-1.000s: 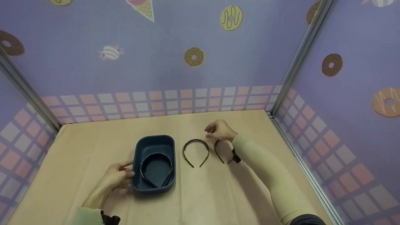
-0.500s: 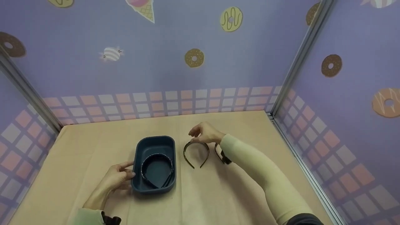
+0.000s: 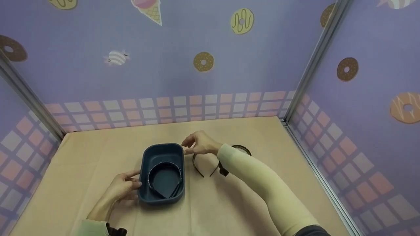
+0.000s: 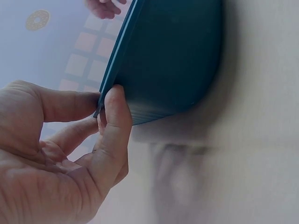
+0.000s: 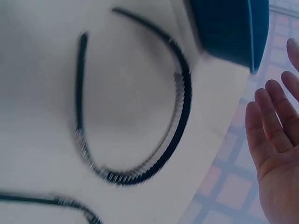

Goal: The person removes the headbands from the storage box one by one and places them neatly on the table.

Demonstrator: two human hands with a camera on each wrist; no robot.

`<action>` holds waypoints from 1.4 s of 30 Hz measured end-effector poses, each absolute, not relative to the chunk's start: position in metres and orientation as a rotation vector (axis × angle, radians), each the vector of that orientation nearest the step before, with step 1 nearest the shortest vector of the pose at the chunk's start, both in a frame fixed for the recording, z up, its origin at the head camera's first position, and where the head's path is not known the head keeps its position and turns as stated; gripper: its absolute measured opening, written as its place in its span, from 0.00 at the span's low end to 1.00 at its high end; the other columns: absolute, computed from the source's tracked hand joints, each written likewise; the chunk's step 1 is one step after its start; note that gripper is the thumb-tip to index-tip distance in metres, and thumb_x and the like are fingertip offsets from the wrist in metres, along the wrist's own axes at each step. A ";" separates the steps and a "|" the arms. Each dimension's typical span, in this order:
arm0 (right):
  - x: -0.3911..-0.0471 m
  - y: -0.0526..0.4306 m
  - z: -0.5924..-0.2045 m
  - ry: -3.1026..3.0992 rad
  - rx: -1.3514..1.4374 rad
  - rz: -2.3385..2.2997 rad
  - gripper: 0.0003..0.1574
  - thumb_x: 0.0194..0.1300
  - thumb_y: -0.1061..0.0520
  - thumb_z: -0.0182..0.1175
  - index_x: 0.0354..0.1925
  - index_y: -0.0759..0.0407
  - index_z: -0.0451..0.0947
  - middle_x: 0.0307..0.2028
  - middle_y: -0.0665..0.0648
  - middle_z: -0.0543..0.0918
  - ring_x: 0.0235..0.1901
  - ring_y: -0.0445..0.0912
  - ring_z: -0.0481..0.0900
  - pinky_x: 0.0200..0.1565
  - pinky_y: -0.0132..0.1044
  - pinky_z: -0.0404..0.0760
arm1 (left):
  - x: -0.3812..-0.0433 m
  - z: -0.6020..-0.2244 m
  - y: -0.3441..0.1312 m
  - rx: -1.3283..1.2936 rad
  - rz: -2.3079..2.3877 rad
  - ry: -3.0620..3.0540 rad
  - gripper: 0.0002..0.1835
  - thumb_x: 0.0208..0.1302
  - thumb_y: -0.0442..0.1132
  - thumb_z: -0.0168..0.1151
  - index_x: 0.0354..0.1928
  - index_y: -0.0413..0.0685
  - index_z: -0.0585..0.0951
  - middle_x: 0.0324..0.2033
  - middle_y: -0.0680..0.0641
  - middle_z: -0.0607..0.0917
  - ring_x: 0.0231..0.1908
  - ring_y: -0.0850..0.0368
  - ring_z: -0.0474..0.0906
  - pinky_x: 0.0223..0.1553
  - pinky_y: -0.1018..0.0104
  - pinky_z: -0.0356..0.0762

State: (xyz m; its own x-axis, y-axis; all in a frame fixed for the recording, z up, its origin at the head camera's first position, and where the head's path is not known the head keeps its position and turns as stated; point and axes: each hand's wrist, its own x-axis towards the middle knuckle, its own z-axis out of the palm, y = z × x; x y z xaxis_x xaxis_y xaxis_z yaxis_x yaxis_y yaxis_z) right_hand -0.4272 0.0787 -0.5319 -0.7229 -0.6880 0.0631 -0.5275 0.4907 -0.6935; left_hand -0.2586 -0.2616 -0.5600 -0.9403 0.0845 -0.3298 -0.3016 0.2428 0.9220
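My left hand [image 3: 120,186] pinches the left rim of a dark blue rectangular tub [image 3: 163,151] between thumb and fingers, as the left wrist view shows. Inside the tub lies a dark headband [image 3: 164,162]; whether it is one or a few stacked, I cannot tell. My right hand [image 3: 201,143] hovers beside the tub's far right corner with fingers relaxed and holding nothing. Below that hand and forearm, a dark toothed headband [image 5: 184,107] lies on the table, partly covered in the head view. Another toothed headband [image 3: 241,148] shows beyond the right sleeve, its ends hidden.
A pale cloth-covered table [image 3: 101,147] bears everything. Purple walls [image 3: 164,75] with printed sweets enclose the back and sides, with metal posts [image 3: 305,72] at the corners. A metal rail [image 3: 315,170] runs along the table's right edge.
My right hand has moved left, from above the right headband, across the middle one, to the tub's far right corner. My left hand and the tub have stayed put.
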 end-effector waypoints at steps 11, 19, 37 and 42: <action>-0.412 0.027 -0.535 2.457 -1.262 -0.983 0.21 0.61 0.55 0.80 0.51 0.61 0.91 0.48 0.58 0.91 0.45 0.43 0.88 0.47 0.27 0.83 | -0.257 -0.557 -0.262 -0.201 1.754 2.224 0.36 0.71 0.28 0.62 0.79 0.35 0.64 0.51 0.34 0.80 0.42 0.46 0.87 0.40 0.47 0.89; -0.403 0.001 -0.539 2.504 -1.271 -0.895 0.24 0.59 0.54 0.82 0.53 0.60 0.91 0.49 0.49 0.91 0.45 0.35 0.86 0.49 0.22 0.80 | -0.257 -0.558 -0.264 -0.210 1.750 2.233 0.36 0.71 0.28 0.62 0.79 0.35 0.64 0.51 0.34 0.79 0.46 0.43 0.87 0.42 0.43 0.88; -0.396 -0.033 -0.553 2.500 -1.266 -0.725 0.29 0.61 0.47 0.81 0.59 0.47 0.89 0.58 0.40 0.86 0.62 0.34 0.78 0.65 0.27 0.72 | -0.255 -0.558 -0.262 -0.207 1.732 2.217 0.36 0.71 0.27 0.62 0.79 0.34 0.64 0.53 0.32 0.78 0.42 0.48 0.86 0.38 0.50 0.89; -0.395 -0.041 -0.555 2.523 -1.326 -0.678 0.27 0.61 0.48 0.80 0.59 0.47 0.89 0.58 0.41 0.86 0.63 0.34 0.77 0.68 0.27 0.68 | -0.257 -0.557 -0.261 -0.188 1.741 2.227 0.36 0.70 0.27 0.63 0.78 0.34 0.65 0.53 0.31 0.79 0.43 0.42 0.87 0.35 0.53 0.89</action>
State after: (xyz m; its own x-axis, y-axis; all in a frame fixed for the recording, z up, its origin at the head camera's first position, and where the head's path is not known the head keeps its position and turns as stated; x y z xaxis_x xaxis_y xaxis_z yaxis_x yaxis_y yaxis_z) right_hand -0.3950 -0.0408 -0.5546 -0.5725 -0.8195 0.0260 -0.7223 0.4891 -0.4890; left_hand -0.2566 -0.2609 -0.5567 -0.9442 0.0847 -0.3182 -0.2883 0.2539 0.9233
